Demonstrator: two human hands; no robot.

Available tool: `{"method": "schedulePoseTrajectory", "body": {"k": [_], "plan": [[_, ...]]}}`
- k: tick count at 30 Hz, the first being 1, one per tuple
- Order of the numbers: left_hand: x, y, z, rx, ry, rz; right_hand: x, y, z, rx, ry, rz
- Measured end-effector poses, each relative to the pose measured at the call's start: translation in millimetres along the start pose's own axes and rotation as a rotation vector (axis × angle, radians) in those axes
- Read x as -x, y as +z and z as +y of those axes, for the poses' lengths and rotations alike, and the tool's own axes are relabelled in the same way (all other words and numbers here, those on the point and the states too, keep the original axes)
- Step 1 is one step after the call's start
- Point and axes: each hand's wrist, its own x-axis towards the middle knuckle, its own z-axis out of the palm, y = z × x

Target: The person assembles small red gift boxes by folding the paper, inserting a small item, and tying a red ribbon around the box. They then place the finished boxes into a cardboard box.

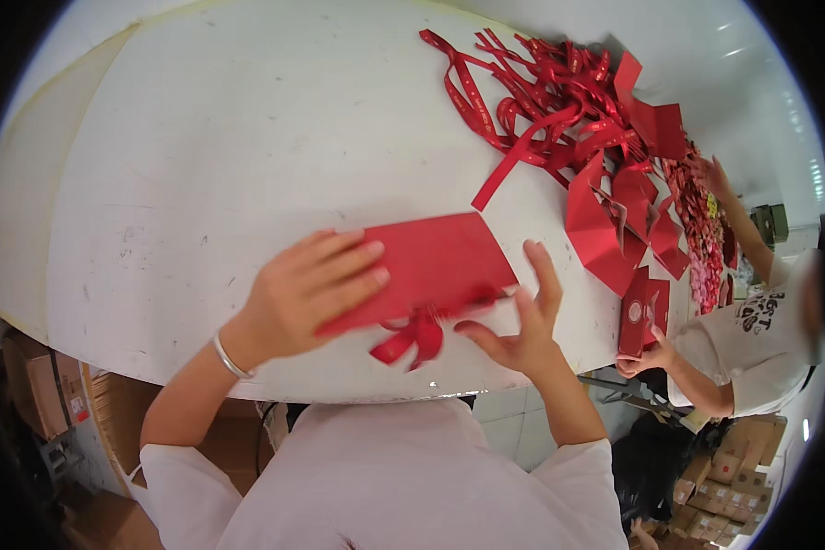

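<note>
A flat red gift box is before me near the table's front edge, with a red ribbon bow at its near side. My left hand, with a silver bangle at the wrist, grips the box's left end, fingers over the top and thumb hidden. Beside the right end, my right hand is open, thumb and fingers spread and holding nothing. Blur hides the detail along the box's near right edge.
Loose red ribbons pile up at the far right. Folded red card pieces lie below them. At right, a co-worker's hand holds a red box. Brown cartons are stacked on the floor.
</note>
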Motion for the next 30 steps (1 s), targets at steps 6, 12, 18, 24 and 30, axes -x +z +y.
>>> {"method": "schedulePoseTrajectory", "body": {"k": [6, 12, 18, 24, 30], "plan": [[-18, -58, -94, 0.649, -0.66, -0.024, -27, 0, 4, -0.027, 0.217, 0.026], [-32, -102, -215, 0.107, -0.668, -0.135, -3, -3, 10, 0.016, 0.3, 0.033], [-21, -124, -226, -0.21, -0.54, 0.189, 62, -66, 21, 0.403, 0.428, 0.076], [-77, -62, -156, -0.613, -0.562, 0.026, 99, -110, 38, 0.582, 0.716, 0.257], [-89, -78, -186, -0.476, -0.658, 0.027, 102, -86, 30, 0.393, 0.617, 0.176]]}}
